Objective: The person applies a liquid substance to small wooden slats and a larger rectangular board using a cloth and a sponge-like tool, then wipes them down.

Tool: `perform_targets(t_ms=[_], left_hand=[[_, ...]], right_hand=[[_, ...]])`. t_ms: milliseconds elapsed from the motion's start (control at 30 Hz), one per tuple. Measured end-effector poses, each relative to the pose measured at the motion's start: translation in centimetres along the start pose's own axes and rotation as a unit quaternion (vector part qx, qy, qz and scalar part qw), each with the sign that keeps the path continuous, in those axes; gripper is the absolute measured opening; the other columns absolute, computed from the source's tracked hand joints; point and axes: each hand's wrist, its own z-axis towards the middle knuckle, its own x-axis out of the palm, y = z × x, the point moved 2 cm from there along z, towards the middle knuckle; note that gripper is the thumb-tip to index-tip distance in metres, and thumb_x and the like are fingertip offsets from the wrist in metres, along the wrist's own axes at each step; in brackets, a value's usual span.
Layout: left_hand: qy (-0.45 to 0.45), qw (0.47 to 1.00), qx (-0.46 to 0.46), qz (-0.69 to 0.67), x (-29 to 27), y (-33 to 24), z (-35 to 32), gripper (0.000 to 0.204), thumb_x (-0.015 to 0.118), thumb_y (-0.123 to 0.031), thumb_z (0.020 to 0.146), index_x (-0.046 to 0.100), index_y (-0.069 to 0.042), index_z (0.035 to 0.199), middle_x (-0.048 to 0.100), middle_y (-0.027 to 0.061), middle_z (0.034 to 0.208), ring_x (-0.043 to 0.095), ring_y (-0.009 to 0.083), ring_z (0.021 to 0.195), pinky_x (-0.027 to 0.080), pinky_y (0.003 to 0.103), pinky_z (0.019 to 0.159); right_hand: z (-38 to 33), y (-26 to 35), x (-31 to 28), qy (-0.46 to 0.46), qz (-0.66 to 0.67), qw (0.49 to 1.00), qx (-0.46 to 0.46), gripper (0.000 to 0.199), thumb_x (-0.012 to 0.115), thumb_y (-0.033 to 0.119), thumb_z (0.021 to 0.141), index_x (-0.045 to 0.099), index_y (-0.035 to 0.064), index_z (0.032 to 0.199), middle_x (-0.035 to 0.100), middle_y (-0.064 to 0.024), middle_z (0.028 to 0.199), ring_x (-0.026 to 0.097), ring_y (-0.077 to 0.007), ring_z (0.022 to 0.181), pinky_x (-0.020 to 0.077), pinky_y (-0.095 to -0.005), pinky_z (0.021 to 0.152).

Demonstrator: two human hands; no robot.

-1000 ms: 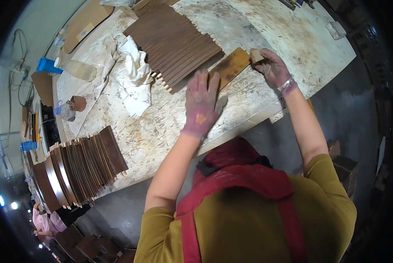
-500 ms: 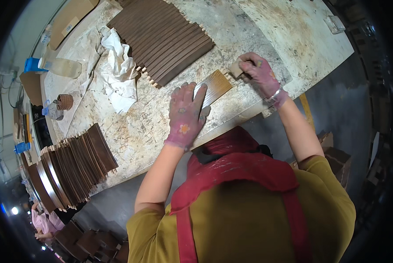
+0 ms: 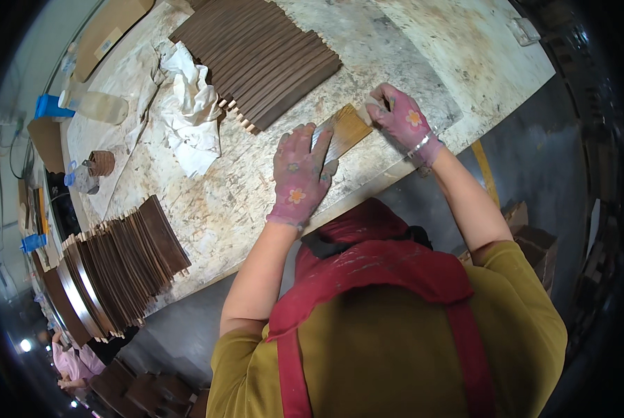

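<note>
A short brown wooden board (image 3: 348, 131) lies on the worktable, its surface shiny near my fingers. My left hand (image 3: 299, 174), in a pink flowered glove, rests flat with fingers stretched out, the fingertips and thumb at the board's left part. At the board's far right end is my right hand (image 3: 404, 120), also gloved, with its fingers closed on a small tan-grey sanding pad (image 3: 372, 111). The pad is mostly covered by the fingers, so its exact kind is hard to make out.
Behind the board stands a row of dark wooden slats (image 3: 263, 63) with pale dowel ends. Another row of slats (image 3: 117, 268) occupies the table's left edge. A white cloth (image 3: 190, 118), a plastic bottle (image 3: 97, 106) and a stained worktable (image 3: 235, 202) surround them. A person (image 3: 75, 362) in pink appears far left.
My right hand has moved slightly left and closer to the board's end with the sanding pad. My left hand stays flat at the board, barely shifted.
</note>
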Motion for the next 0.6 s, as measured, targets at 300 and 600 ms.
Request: perform_targets(t_ms=[300, 600], left_hand=[[-0.031, 0.997, 0.06, 0.032, -0.5, -1.7, -1.7, 0.048, 0.071, -0.021, 0.077, 0.062, -0.008, 0.123, 0.053, 0.0138, 0.132, 0.048, 0.0346, 0.127, 0.039, 0.049, 0.105], [-0.09, 0.993, 0.077, 0.011, 2.6, -1.8, -6.3, 0.05, 0.07, -0.026, 0.074, 0.061, -0.005, 0.119, 0.056, 0.013, 0.123, 0.051, 0.0327, 0.119, 0.042, 0.051, 0.103]], right_hand=[[-3.0, 3.3, -3.2, 0.05, 0.056, 0.997, -0.004, 0.03, 0.063, 0.028, 0.088, 0.06, -0.0007, 0.097, 0.059, -0.0065, 0.08, 0.058, -0.0159, 0.079, 0.0479, -0.031, 0.074], [0.4, 13.2, 10.3, 0.215, -0.07, 0.95, -0.216, 0.028, 0.059, 0.029, 0.092, 0.061, 0.0065, 0.109, 0.064, -0.0162, 0.102, 0.065, -0.0344, 0.092, 0.0508, -0.0416, 0.079]])
